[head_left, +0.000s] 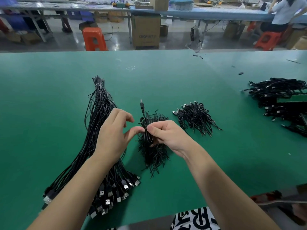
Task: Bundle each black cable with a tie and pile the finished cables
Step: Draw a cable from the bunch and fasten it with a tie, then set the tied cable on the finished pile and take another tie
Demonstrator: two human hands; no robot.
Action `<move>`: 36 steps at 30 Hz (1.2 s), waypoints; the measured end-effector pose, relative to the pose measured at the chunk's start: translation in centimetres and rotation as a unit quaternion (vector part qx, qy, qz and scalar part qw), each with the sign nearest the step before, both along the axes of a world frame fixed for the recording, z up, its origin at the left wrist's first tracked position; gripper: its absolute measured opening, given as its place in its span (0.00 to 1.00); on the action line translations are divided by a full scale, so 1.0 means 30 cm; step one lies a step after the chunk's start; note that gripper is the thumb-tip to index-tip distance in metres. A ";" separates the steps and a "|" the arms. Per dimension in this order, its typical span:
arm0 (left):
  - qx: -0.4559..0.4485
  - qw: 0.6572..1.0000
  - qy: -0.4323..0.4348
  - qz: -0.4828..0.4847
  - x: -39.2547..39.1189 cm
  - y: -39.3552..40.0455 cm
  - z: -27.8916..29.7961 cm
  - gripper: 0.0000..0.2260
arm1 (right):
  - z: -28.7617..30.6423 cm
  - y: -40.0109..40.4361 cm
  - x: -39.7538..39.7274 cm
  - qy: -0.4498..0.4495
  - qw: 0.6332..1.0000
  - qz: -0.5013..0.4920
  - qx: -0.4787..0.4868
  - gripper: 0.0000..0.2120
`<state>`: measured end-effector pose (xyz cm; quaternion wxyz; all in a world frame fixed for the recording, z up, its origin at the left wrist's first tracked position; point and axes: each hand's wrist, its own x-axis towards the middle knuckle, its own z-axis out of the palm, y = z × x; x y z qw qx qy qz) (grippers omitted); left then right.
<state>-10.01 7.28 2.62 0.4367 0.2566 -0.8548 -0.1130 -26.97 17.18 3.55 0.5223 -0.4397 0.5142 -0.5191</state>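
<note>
Two bare hands meet above the green table point(166, 80). Right hand point(167, 135) pinches a coiled black cable point(146, 128), USB plug upward, over the loose ties point(154, 153). Left hand point(114, 131) pinches at the coil's waist. Finished pile point(196, 117) lies just right. Carton point(146, 30) lettering unreadable.

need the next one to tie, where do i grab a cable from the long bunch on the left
Pinch one cable just behind its USB plug at the near, fanned end of the long bunch, coming from the near side. The plugs are splayed apart there, while the far end is tied tight, so single strands likely separate more easily near you.
</note>
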 end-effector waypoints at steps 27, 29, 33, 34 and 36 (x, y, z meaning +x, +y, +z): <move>0.094 0.919 -0.259 0.283 0.085 -0.217 -0.438 0.15 | -0.230 -0.240 -0.579 0.742 0.589 -0.160 0.277 0.17; 0.093 0.918 -0.260 0.286 0.086 -0.216 -0.440 0.15 | -0.231 -0.242 -0.577 0.745 0.591 -0.183 0.250 0.18; 0.092 0.919 -0.256 0.284 0.083 -0.216 -0.439 0.15 | -0.211 -0.264 -0.515 0.717 0.629 -0.191 0.232 0.24; 0.093 0.920 -0.254 0.284 0.083 -0.216 -0.439 0.15 | -0.213 -0.269 -0.498 0.717 0.628 -0.168 0.250 0.28; 0.096 0.920 -0.252 0.285 0.084 -0.214 -0.439 0.15 | -0.234 -0.272 -0.479 0.722 0.622 -0.132 0.273 0.31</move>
